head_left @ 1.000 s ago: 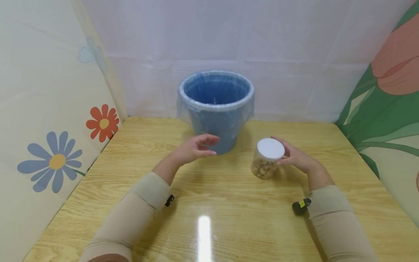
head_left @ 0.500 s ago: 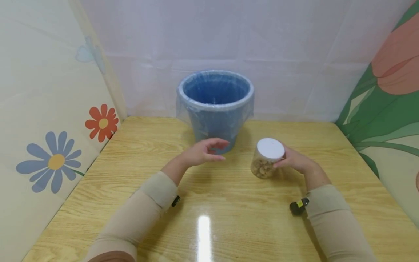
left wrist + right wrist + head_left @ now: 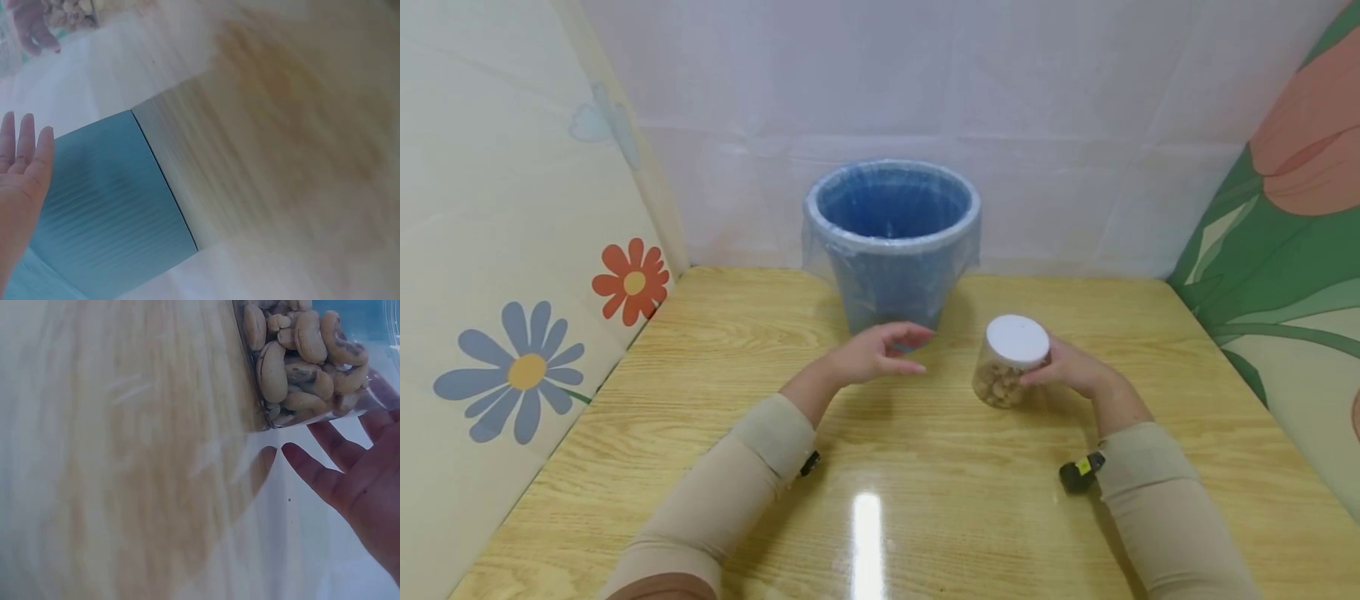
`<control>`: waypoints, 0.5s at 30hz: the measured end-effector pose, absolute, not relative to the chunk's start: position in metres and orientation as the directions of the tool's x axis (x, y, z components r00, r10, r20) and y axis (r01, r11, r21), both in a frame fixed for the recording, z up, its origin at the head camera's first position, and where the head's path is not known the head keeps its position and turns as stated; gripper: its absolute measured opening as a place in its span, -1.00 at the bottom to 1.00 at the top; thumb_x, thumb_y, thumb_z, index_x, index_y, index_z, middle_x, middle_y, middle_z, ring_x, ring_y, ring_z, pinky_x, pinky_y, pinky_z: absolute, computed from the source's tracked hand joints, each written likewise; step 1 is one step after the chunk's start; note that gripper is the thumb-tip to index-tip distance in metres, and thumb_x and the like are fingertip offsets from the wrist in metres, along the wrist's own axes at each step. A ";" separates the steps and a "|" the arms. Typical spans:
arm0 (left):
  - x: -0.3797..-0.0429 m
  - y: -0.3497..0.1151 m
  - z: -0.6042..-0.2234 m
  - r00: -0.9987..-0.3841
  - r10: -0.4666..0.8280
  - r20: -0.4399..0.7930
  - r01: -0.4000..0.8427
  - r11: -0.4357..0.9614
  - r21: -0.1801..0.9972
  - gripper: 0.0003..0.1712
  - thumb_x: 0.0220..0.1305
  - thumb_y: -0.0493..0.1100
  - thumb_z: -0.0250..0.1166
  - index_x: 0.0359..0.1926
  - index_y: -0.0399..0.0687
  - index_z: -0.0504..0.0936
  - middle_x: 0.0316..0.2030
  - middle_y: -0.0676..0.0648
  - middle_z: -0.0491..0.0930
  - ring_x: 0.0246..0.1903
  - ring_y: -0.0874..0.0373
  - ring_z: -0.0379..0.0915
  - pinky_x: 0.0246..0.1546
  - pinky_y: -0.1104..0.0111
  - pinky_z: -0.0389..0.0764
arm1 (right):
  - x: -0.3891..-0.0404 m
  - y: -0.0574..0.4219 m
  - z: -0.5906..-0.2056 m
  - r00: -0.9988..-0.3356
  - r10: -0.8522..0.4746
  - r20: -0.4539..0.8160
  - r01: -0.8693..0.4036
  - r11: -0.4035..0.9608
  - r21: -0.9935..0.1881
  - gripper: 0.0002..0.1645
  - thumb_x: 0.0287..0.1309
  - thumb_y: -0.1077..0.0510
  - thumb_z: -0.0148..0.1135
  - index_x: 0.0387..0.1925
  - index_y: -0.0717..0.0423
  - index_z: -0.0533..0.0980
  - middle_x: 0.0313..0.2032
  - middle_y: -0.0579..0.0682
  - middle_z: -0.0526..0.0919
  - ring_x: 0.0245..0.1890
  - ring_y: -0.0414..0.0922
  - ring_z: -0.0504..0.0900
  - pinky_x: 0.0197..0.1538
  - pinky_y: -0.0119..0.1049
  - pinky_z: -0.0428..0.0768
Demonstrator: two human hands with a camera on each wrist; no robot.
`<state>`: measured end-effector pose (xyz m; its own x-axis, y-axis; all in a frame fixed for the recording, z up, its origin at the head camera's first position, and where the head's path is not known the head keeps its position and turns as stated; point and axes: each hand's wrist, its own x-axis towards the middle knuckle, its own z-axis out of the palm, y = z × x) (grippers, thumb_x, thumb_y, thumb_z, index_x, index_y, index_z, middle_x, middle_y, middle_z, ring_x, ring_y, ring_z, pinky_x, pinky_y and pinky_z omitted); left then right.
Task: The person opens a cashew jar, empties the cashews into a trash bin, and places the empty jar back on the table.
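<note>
A clear jar of cashews [image 3: 997,383] with a white lid [image 3: 1018,339] stands upright on the wooden table in the head view. My right hand [image 3: 1070,369] grips its right side, thumb across the front and the other fingers behind it. Up close in the right wrist view, cashews [image 3: 306,356] show through the jar's wall, with the right fingers [image 3: 322,478] spread beside its base. My left hand [image 3: 883,354] hovers to the left of the jar, fingers slightly bent towards it and holding nothing. In the left wrist view its fingers [image 3: 25,147] look straight.
Behind the left hand stands a blue bin [image 3: 891,283] lined with a clear plastic bag, its opening facing up. The wooden table [image 3: 940,483] ends at a white sheet [image 3: 1060,167] behind, with flower-patterned sheets on both sides.
My left hand has moved right, towards the jar. The right thumb has come further round the front of the jar. The jar itself stays in place.
</note>
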<state>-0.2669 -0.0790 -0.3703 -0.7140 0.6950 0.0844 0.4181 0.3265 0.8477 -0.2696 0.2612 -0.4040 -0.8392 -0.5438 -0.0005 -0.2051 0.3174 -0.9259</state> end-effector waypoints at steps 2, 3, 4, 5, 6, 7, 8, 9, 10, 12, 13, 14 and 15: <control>-0.267 -0.078 -0.370 -0.712 0.697 0.083 0.422 0.331 0.844 -0.33 0.10 -0.10 0.34 0.21 -0.19 0.34 0.17 -0.11 0.38 0.15 0.08 0.30 0.19 0.20 0.33 | -0.270 0.261 -0.405 -0.843 -0.537 0.010 -0.212 0.317 -0.924 0.10 -0.17 0.36 0.37 0.32 0.38 -0.10 0.23 0.42 0.13 0.23 0.31 0.10 0.28 0.22 0.00; -0.267 -0.077 -0.370 -0.712 0.697 0.082 0.423 0.333 0.843 -0.33 0.10 -0.11 0.34 0.21 -0.19 0.34 0.17 -0.11 0.38 0.15 0.08 0.29 0.19 0.20 0.32 | -0.270 0.260 -0.405 -0.845 -0.534 0.014 -0.215 0.316 -0.924 0.10 -0.17 0.36 0.37 0.32 0.38 -0.10 0.22 0.42 0.13 0.23 0.31 0.11 0.28 0.22 0.00; -0.267 -0.077 -0.370 -0.712 0.698 0.082 0.424 0.333 0.843 -0.34 0.10 -0.12 0.34 0.21 -0.20 0.34 0.17 -0.12 0.38 0.15 0.06 0.29 0.19 0.19 0.32 | -0.270 0.260 -0.405 -0.845 -0.535 0.020 -0.221 0.314 -0.923 0.10 -0.18 0.37 0.37 0.32 0.38 -0.10 0.22 0.43 0.13 0.23 0.32 0.11 0.27 0.22 0.00; -0.267 -0.076 -0.370 -0.712 0.697 0.082 0.425 0.335 0.841 -0.34 0.10 -0.13 0.33 0.21 -0.20 0.34 0.17 -0.12 0.38 0.15 0.06 0.29 0.19 0.19 0.32 | -0.269 0.259 -0.405 -0.845 -0.534 0.023 -0.222 0.313 -0.923 0.11 -0.18 0.37 0.37 0.32 0.39 -0.10 0.22 0.43 0.13 0.22 0.32 0.11 0.27 0.22 0.00; -0.266 -0.076 -0.369 -0.714 0.695 0.080 0.424 0.339 0.840 -0.35 0.10 -0.14 0.33 0.21 -0.20 0.34 0.17 -0.11 0.39 0.15 0.05 0.29 0.20 0.19 0.31 | -0.269 0.258 -0.404 -0.846 -0.533 0.024 -0.225 0.315 -0.922 0.11 -0.18 0.36 0.37 0.32 0.38 -0.11 0.22 0.43 0.13 0.22 0.32 0.11 0.27 0.22 0.01; -0.265 -0.075 -0.368 -0.716 0.693 0.078 0.421 0.341 0.840 -0.35 0.11 -0.15 0.33 0.21 -0.21 0.34 0.17 -0.12 0.38 0.16 0.04 0.28 0.20 0.18 0.31 | -0.268 0.258 -0.404 -0.847 -0.531 0.025 -0.224 0.314 -0.923 0.11 -0.19 0.36 0.37 0.32 0.38 -0.10 0.22 0.43 0.13 0.22 0.33 0.12 0.27 0.22 0.01; -0.262 -0.075 -0.365 -0.717 0.693 0.078 0.422 0.342 0.840 -0.36 0.11 -0.16 0.32 0.20 -0.22 0.34 0.17 -0.14 0.38 0.16 0.02 0.28 0.20 0.16 0.31 | -0.268 0.257 -0.404 -0.848 -0.530 0.026 -0.224 0.314 -0.923 0.11 -0.19 0.36 0.37 0.32 0.38 -0.10 0.22 0.43 0.13 0.22 0.33 0.12 0.27 0.22 0.02; -0.259 -0.075 -0.361 -0.718 0.692 0.075 0.419 0.343 0.841 -0.37 0.12 -0.18 0.31 0.20 -0.24 0.34 0.17 -0.16 0.38 0.16 -0.01 0.28 0.20 0.14 0.30 | -0.268 0.257 -0.404 -0.849 -0.528 0.025 -0.223 0.315 -0.923 0.12 -0.19 0.35 0.38 0.32 0.38 -0.10 0.22 0.43 0.13 0.22 0.33 0.12 0.26 0.22 0.03; -0.257 -0.074 -0.357 -0.717 0.694 0.072 0.417 0.343 0.842 -0.37 0.12 -0.20 0.31 0.20 -0.26 0.33 0.17 -0.18 0.37 0.16 -0.04 0.27 0.20 0.12 0.29 | -0.268 0.256 -0.404 -0.850 -0.527 0.026 -0.223 0.315 -0.923 0.12 -0.19 0.35 0.37 0.32 0.38 -0.10 0.22 0.43 0.14 0.22 0.33 0.13 0.26 0.22 0.03; -0.251 -0.074 -0.350 -0.710 0.701 0.065 0.413 0.340 0.845 -0.37 0.13 -0.23 0.30 0.20 -0.30 0.32 0.18 -0.24 0.35 0.17 -0.09 0.25 0.21 0.09 0.28 | -0.268 0.255 -0.404 -0.852 -0.523 0.027 -0.221 0.312 -0.924 0.11 -0.19 0.35 0.37 0.32 0.36 -0.09 0.22 0.42 0.14 0.22 0.32 0.13 0.27 0.21 0.04; -0.249 -0.074 -0.346 -0.706 0.705 0.063 0.413 0.338 0.845 -0.38 0.13 -0.24 0.29 0.20 -0.32 0.31 0.18 -0.27 0.34 0.17 -0.11 0.24 0.20 0.08 0.28 | -0.268 0.255 -0.404 -0.852 -0.523 0.030 -0.221 0.307 -0.926 0.10 -0.19 0.35 0.36 0.32 0.36 -0.09 0.22 0.42 0.14 0.22 0.32 0.14 0.26 0.21 0.04; -0.247 -0.074 -0.344 -0.703 0.708 0.062 0.415 0.338 0.845 -0.38 0.13 -0.25 0.28 0.20 -0.33 0.31 0.18 -0.28 0.33 0.17 -0.13 0.24 0.20 0.08 0.28 | -0.268 0.254 -0.405 -0.852 -0.523 0.032 -0.221 0.303 -0.927 0.10 -0.18 0.35 0.36 0.32 0.36 -0.09 0.21 0.42 0.15 0.21 0.31 0.14 0.26 0.21 0.05; -0.248 -0.073 -0.344 -0.700 0.712 0.060 0.413 0.335 0.847 -0.38 0.13 -0.26 0.28 0.20 -0.34 0.30 0.18 -0.29 0.32 0.18 -0.14 0.23 0.20 0.07 0.28 | -0.268 0.254 -0.405 -0.851 -0.523 0.035 -0.223 0.301 -0.927 0.09 -0.18 0.35 0.35 0.32 0.36 -0.09 0.21 0.42 0.16 0.21 0.31 0.15 0.26 0.20 0.06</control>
<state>-0.2478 -0.0735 -0.3443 -0.7000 0.7116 0.0596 0.4126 0.3350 0.8471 -0.2680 0.2539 -0.4047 -0.8514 -0.5234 0.0349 -0.2231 0.3012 -0.9271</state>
